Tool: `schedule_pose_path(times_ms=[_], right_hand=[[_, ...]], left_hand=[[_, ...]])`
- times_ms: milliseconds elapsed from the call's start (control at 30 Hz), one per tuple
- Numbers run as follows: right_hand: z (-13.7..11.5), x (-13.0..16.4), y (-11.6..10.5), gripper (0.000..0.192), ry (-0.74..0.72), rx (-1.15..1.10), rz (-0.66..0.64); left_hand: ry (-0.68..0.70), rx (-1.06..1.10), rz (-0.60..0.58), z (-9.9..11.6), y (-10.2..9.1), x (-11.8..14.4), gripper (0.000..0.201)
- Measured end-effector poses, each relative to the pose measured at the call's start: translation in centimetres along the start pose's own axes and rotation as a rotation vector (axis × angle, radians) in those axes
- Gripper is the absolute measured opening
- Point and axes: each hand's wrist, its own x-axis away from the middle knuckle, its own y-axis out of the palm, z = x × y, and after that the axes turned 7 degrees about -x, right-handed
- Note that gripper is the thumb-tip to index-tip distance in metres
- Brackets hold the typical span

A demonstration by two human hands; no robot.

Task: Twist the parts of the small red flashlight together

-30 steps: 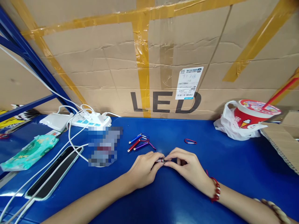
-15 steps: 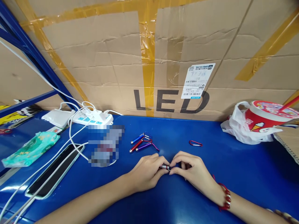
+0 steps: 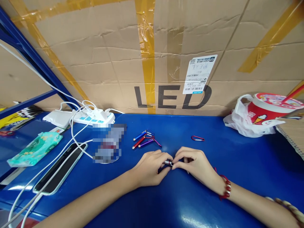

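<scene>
1. We see a small metal cylinder (image 3: 168,163), silver and dark, pinched between both hands low over the blue table (image 3: 237,164), just in front of the cluster of little flashlights (image 3: 145,139).
2. Our left hand (image 3: 149,167) closes thumb and forefinger on the cylinder's left end, the other fingers curled under.
3. Our right hand (image 3: 193,164) grips the right end with its fingertips; a red bead bracelet (image 3: 225,186) sits at that wrist.
4. The flashlights, blue, red and purple with clips, lie touching one another just beyond the cylinder.
5. A red carabiner (image 3: 197,138) lies alone beyond the cylinder and to its right.
6. Left of the cylinder a phone (image 3: 60,172) lies flat with white cables (image 3: 78,142) across it.
7. Far right of the cylinder stands a red cup (image 3: 266,110) in a white bag.
</scene>
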Motion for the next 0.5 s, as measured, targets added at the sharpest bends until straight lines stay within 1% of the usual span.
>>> schedule_pose_path(times_ms=[133, 233, 333, 500], right_hand=[[0.03, 0.08, 0.07, 0.03, 0.029, 0.05, 0.032], [-0.03, 0.18, 0.11, 0.031, 0.038, 0.039, 0.055], [-0.12, 0.25, 0.13, 0.03, 0.029, 0.011, 0.079], [-0.21, 0.1, 0.08, 0.028, -0.01, -0.037, 0.123]], left_hand=[[-0.019, -0.014, 0.059, 0.33, 0.21, -0.05, 0.01], [-0.035, -0.018, 0.075, 0.59, 0.21, -0.12, 0.01], [-0.062, -0.001, 0.083, 0.79, 0.15, -0.18, 0.012], [-0.113, 0.046, 0.132, 0.74, -0.17, -0.09, 0.013]])
